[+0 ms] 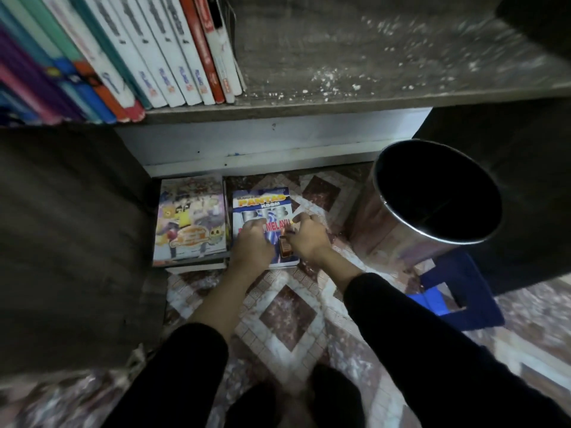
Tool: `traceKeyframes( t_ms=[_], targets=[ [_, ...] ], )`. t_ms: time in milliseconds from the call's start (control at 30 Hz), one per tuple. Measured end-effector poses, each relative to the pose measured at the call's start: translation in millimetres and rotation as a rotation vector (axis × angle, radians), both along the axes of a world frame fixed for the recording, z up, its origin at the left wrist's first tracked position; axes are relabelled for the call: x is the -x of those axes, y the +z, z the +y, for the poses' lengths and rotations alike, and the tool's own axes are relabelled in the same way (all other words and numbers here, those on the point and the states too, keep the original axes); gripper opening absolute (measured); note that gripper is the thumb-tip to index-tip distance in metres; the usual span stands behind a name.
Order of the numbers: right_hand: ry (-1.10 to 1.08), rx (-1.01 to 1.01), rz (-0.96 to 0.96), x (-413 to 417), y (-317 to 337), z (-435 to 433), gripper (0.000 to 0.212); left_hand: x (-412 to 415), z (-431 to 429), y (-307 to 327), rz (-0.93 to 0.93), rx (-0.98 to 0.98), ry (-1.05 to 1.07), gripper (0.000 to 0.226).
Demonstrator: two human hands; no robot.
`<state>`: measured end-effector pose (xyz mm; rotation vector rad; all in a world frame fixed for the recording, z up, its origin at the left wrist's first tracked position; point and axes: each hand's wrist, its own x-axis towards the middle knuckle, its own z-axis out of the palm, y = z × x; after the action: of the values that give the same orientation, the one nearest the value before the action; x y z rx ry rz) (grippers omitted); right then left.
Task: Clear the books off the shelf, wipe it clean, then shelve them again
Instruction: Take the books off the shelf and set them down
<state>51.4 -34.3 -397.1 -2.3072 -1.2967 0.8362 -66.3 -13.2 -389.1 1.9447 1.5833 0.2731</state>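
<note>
Books with white, red, blue and purple spines [148, 57] stand in a leaning row at 11 o'clock on the dusty grey shelf [370, 66]. From 12 to 2 o'clock, the shelf's surface is strewn with white specks.

Near the centre, a blue paperback book with yellow lettering [262, 200] lies flat on the red-and-white patterned tile floor [287, 319], just below the shelf's white base. At its 9 o'clock, just beside it, sits a low stack of books topped by a pastel cartoon cover [191, 223].

The left grip [251, 242], a bare hand, lies on the left half of the blue cover with its fingers bent. The blur hides whether it clasps the book. The right grip [307, 237] pinches the book's right edge, thumb on the cover.

At 3 o'clock a shiny round steel bin [398, 239] stands on the floor, with a blue plastic stool [463, 295] at its 5 o'clock.
</note>
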Motion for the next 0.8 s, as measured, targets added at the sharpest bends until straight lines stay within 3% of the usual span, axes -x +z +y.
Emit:
traceKeyframes(
  t_ms=[233,500,633,800],
  targets=[
    [0.1,-0.162,-0.006,3.0,74.2,-26.4,0.023,15.7,-9.0,84.5,-0.006,-0.109,-0.039,0.046],
    [0.048,-0.585,0.015,27.3,176.7,-45.7,0.01,35.4,-23.0,194.1,-0.192,-0.36,-0.002,0.037],
    [0.043,-0.759,0.055,34.3,232.6,-40.2,0.014,49.8,-24.3,246.9,-0.239,-0.561,-0.016,0.032],
    [0.093,-0.893,0.103,48.8,299.3,-20.2,0.029,71.7,-5.4,321.3,-0.215,-1.066,-0.016,0.031]
  ],
)
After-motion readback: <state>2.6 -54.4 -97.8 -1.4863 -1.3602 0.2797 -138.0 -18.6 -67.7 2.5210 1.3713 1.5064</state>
